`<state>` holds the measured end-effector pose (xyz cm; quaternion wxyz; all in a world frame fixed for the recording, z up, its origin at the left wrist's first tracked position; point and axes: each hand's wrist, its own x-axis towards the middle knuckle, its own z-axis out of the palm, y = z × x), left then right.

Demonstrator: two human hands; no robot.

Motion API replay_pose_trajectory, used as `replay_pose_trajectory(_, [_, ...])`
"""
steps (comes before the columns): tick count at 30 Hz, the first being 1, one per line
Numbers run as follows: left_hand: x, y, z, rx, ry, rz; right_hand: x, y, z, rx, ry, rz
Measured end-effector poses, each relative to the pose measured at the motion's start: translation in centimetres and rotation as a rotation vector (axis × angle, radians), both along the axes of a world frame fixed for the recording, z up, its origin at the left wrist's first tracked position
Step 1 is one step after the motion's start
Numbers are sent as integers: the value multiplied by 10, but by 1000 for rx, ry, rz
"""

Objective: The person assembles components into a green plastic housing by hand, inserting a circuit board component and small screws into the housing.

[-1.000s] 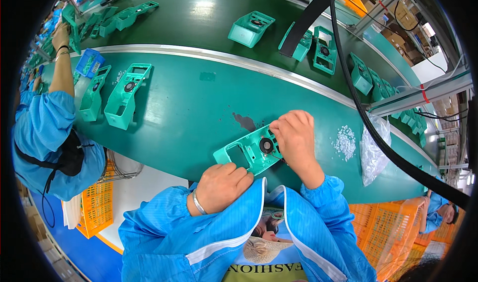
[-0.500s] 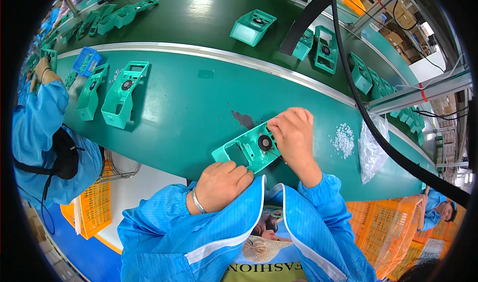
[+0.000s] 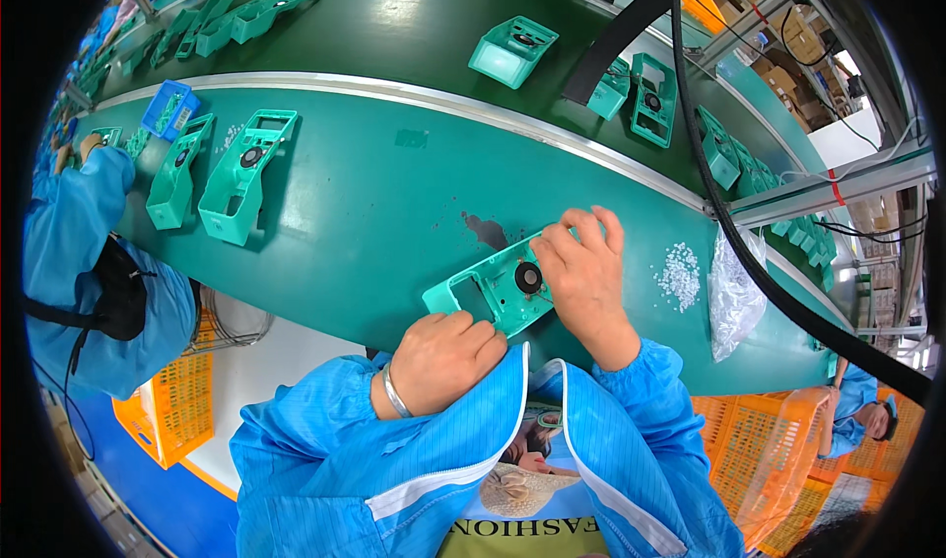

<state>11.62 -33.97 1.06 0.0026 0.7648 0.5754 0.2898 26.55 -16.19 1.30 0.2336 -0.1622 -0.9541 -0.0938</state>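
Note:
A green plastic housing (image 3: 505, 313) with a round black speaker (image 3: 528, 278) set in it lies tilted on the bench in front of me. My left hand (image 3: 448, 361) is closed round its near left edge, fingers curled over the rim. Over the housing's right end, my right hand (image 3: 585, 277) has thumb and forefinger pinched together low against the part. Whatever sits between those fingertips is hidden by the hand. A thin wire shows beside the speaker, close to the right hand.
Two similar housings (image 3: 246, 178) stand at the left, near a blue bin (image 3: 169, 109). Small white pieces (image 3: 679, 277) lie in a heap beside a clear plastic bag (image 3: 737, 302) at the right. A black cable (image 3: 734, 233) hangs across. A co-worker's sleeve (image 3: 84, 203) shows at left.
My right hand has shifted slightly and its upper fingers have lifted a little; the left keeps its hold. The view has moved slightly. At far left, the co-worker's hand and housing are lower.

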Motion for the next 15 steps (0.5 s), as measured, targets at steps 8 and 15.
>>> replay_pose_trajectory(8, [0,-1,-2,-9,-13,-9,10,7,-3,-267,83,33])
replay_pose_trajectory(15, [0,-1,0,6,-6,19,23,-6,-8,-412,62,-24])
